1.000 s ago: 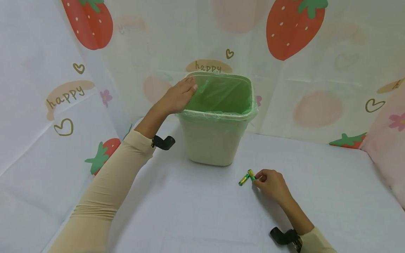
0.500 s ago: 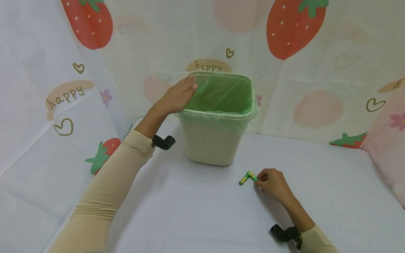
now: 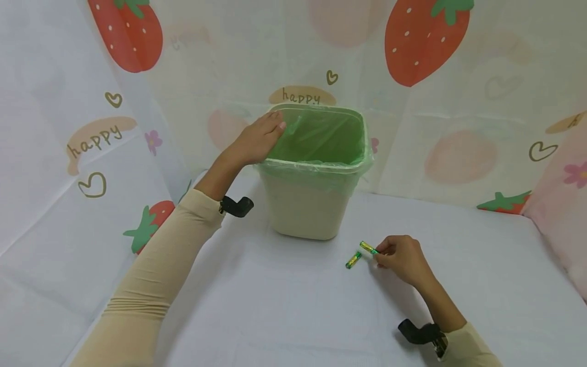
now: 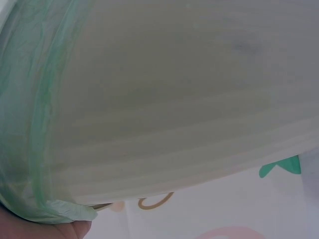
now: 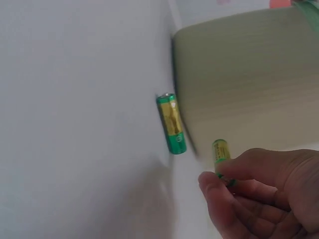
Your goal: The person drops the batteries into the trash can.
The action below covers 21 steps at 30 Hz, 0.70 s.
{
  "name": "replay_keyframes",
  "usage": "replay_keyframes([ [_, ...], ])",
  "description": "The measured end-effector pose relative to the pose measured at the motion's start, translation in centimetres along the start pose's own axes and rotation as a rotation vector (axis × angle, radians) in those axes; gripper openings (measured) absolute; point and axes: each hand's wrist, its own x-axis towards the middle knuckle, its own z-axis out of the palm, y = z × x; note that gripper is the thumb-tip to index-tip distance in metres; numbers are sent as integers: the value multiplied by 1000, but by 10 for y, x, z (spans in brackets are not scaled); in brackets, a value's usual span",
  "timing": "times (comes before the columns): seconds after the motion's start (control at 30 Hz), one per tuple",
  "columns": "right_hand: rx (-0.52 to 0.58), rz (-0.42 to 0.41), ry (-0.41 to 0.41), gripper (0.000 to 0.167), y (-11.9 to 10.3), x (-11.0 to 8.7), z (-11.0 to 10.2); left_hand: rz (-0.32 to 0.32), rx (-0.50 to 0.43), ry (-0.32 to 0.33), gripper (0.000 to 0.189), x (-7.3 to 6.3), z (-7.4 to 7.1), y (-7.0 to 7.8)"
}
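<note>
My right hand pinches a green and gold battery by one end, between thumb and fingers. In the right wrist view the battery points away from the fingertips, its near end partly covered. A second, matching battery lies on the white cloth just left of that hand; the right wrist view shows this battery whole. My left hand rests over the left rim of a cream trash bin, fingers laid straight along it. Part of that hand shows against the bin's lined edge in the left wrist view.
A thin green plastic bag lines the bin and folds over its rim. Behind stands a cloth backdrop printed with strawberries and hearts. White cloth covers the table, and a pink cloth borders the right side.
My right hand has lifted one battery off the cloth, away from the other, and moved slightly up and right. The left hand stays on the bin's rim.
</note>
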Motion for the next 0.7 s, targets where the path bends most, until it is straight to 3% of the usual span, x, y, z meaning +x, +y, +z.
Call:
replay_keyframes([
  [0.3, -7, -85, 66, 5, -11, 0, -12, 4, -1, 4, 61, 1, 1, -2],
  [0.7, -10, -96, 137, 7, -36, -4, -30, 12, -1, 17, 60, 1, 1, -1],
])
